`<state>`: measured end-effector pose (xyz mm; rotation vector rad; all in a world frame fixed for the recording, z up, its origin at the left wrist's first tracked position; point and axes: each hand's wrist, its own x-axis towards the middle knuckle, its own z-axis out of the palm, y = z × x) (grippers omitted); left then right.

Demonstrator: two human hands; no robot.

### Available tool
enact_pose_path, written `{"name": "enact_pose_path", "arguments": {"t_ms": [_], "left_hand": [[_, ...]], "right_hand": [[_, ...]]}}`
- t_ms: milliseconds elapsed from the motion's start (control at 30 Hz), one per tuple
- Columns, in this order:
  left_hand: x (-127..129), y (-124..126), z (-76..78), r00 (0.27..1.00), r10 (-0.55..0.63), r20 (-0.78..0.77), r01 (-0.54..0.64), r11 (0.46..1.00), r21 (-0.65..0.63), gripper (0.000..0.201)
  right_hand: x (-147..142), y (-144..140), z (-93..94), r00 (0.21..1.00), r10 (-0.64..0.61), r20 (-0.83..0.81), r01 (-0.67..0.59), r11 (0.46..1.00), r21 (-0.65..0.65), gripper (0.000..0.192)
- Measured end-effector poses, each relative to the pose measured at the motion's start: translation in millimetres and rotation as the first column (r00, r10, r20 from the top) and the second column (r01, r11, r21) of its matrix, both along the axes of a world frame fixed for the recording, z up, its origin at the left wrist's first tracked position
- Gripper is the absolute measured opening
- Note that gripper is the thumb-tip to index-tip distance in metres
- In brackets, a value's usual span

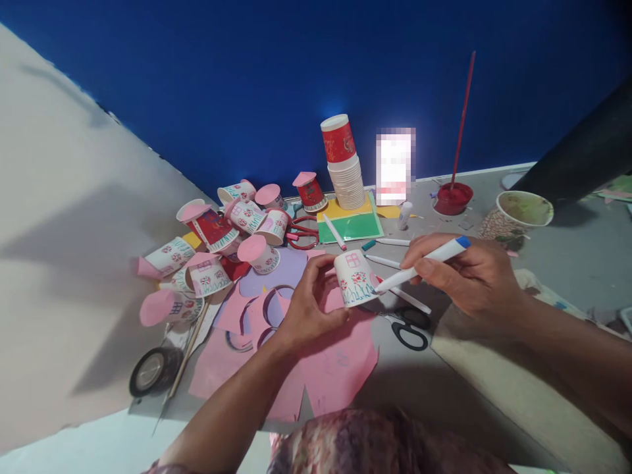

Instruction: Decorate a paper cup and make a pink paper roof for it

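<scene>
Left hand (309, 299) grips decorated paper cup (355, 279) above pink paper (330, 375); right hand (467, 273) clasps marker (424, 262), tip at cup. Scissors (409, 327) partly hidden beneath; cup mouth unseen

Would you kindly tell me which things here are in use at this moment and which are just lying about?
In use: left hand holding paper cup; right hand holding marker.

Lying about: cup stack, scissors, tape roll, pink paper, red bowl.
</scene>
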<state>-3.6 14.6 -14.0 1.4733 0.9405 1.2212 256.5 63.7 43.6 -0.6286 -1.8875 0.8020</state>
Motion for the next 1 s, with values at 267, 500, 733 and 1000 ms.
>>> {"name": "enact_pose_path", "arguments": {"t_ms": [267,500,733,1000], "left_hand": [[0.0,0.8,-1.3,1.000,-0.005,0.029,0.006,0.999,-0.037,0.073],[-0.3,-0.2,-3.2,0.999,0.000,0.043,0.003,0.997,-0.075,0.074],[-0.3,-0.1,-3.5,0.999,0.003,0.040,0.000,0.997,-0.071,0.074],[-0.6,0.0,-1.3,0.998,-0.019,0.060,0.024,0.996,-0.088,0.072]], "right_hand": [[1.4,1.6,0.0,1.000,-0.007,0.006,0.007,1.000,-0.010,0.014],[0.4,0.4,3.0,0.999,-0.035,-0.007,0.035,0.999,-0.028,0.013],[1.6,1.7,1.9,1.000,0.004,-0.006,-0.004,0.999,-0.044,0.016],[3.2,0.6,0.7,1.000,-0.013,-0.017,0.012,0.998,-0.054,0.018]]}}
